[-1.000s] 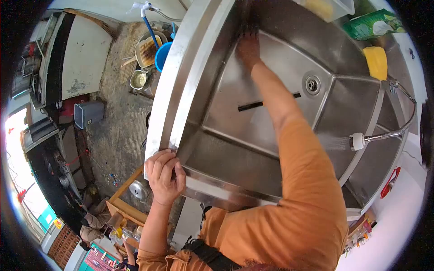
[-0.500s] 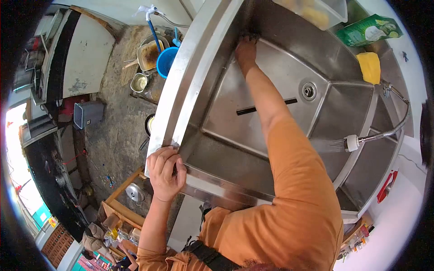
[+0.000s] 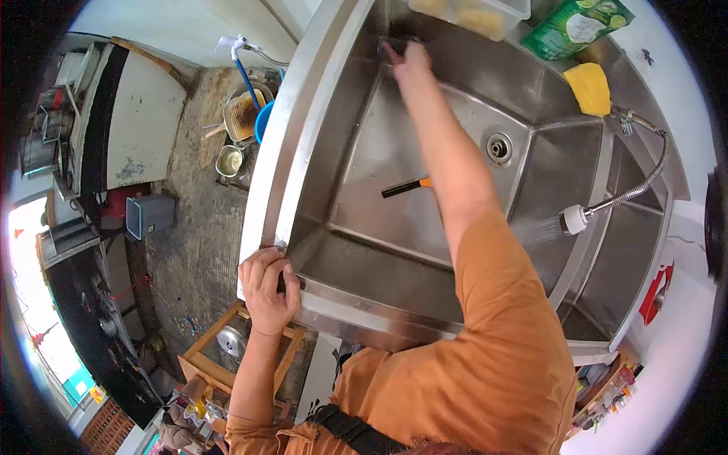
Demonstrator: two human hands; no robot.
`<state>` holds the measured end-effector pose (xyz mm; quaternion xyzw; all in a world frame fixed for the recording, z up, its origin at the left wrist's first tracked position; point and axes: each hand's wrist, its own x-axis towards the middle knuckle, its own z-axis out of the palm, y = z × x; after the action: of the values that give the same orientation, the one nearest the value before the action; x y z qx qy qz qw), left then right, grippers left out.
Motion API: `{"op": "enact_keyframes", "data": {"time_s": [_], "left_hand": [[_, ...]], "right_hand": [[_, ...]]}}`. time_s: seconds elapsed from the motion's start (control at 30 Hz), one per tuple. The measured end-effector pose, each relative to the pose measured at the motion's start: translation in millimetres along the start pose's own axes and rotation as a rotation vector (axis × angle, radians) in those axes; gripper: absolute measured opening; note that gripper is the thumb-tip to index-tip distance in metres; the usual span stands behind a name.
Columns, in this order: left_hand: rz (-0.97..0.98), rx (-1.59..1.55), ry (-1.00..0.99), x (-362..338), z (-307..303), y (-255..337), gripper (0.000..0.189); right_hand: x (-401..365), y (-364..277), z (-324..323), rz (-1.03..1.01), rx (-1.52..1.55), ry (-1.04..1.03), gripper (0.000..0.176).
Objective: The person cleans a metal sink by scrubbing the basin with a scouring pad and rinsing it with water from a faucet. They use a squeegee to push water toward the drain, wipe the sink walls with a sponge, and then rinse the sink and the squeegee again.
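My right hand [image 3: 413, 62] is at the far left corner of the steel sink [image 3: 364, 220], pressing a dark scouring pad [image 3: 400, 42] against the wall; the pad is mostly hidden and blurred. The fingers of my left hand [image 3: 269, 288] curl over the sink's near left rim. On the sink floor lies a black stick-like thing [image 3: 400, 189] with an orange part, partly covered by my right forearm. Water sprays from a white-headed hose tap [image 3: 575, 220] at the sink's right side.
A yellow cloth [image 3: 588, 89], a green pouch [image 3: 578, 29] and a clear plastic container [image 3: 478, 17] line the sink's back edge. The drain [image 3: 499, 147] is right of my forearm. On the floor at left are a grey bin [image 3: 150, 216], pans [image 3: 243, 115] and a wooden stool [image 3: 203, 368].
My right hand has moved up the corner wall with the pad. The camera view has shifted slightly. An orange part of the black thing now shows beside my forearm. My left hand stays on the rim.
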<state>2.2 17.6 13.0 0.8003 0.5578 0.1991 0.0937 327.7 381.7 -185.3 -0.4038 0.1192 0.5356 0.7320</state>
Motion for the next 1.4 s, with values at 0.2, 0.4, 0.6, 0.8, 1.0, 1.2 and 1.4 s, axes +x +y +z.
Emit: {"op": "enact_keyframes", "data": {"time_s": [0.2, 0.4, 0.6, 0.8, 1.0, 1.2, 1.4], "left_hand": [[0.022, -0.02, 0.015, -2, -1, -2, 0.009], [0.012, -0.029, 0.013, -1, -2, -2, 0.009], [0.028, -0.003, -0.013, -4, 2, 2, 0.006], [0.002, -0.014, -0.015, -2, 0, 0, 0.004], [-0.014, -0.027, -0.003, 0, 0, -4, 0.007], [-0.046, -0.021, -0.019, 0, 3, -6, 0.008], [-0.046, -0.043, -0.003, -2, 0, -6, 0.007]], "right_hand": [[-2, -79, -69, -0.444, -1.368, 0.159, 0.032], [7, -189, -123, -0.053, -2.81, 0.488, 0.031], [89, -119, -132, -0.257, -1.774, 0.595, 0.047], [20, -93, -114, -0.601, -0.914, 0.756, 0.045], [23, -1, -144, -0.74, -1.637, 0.368, 0.033], [18, 100, -123, -1.564, -2.054, -0.212, 0.035], [-92, 113, -199, -0.948, -1.838, -0.657, 0.021]]}}
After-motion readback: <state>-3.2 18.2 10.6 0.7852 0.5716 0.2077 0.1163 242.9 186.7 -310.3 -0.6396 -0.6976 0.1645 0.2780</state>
